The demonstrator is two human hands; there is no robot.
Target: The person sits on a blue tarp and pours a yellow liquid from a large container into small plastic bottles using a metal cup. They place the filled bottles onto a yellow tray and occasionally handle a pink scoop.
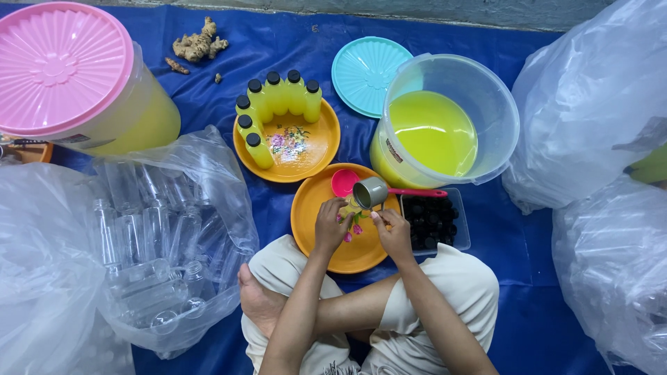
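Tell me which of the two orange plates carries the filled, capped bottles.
The farther orange plate, beside the turquoise lid: seven capped yellow bottles line its rim. The nearer plate lies under both hands.

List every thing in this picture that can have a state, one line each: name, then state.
Clear bucket: uncovered, partly filled with yellow liquid.
Turquoise lid: off, lying flat.
Pink-lidded bucket: covered.
Seven bottles: filled, capped.
Metal cup: tilted in right hand.
Small bottle: uncapped, held by left hand.
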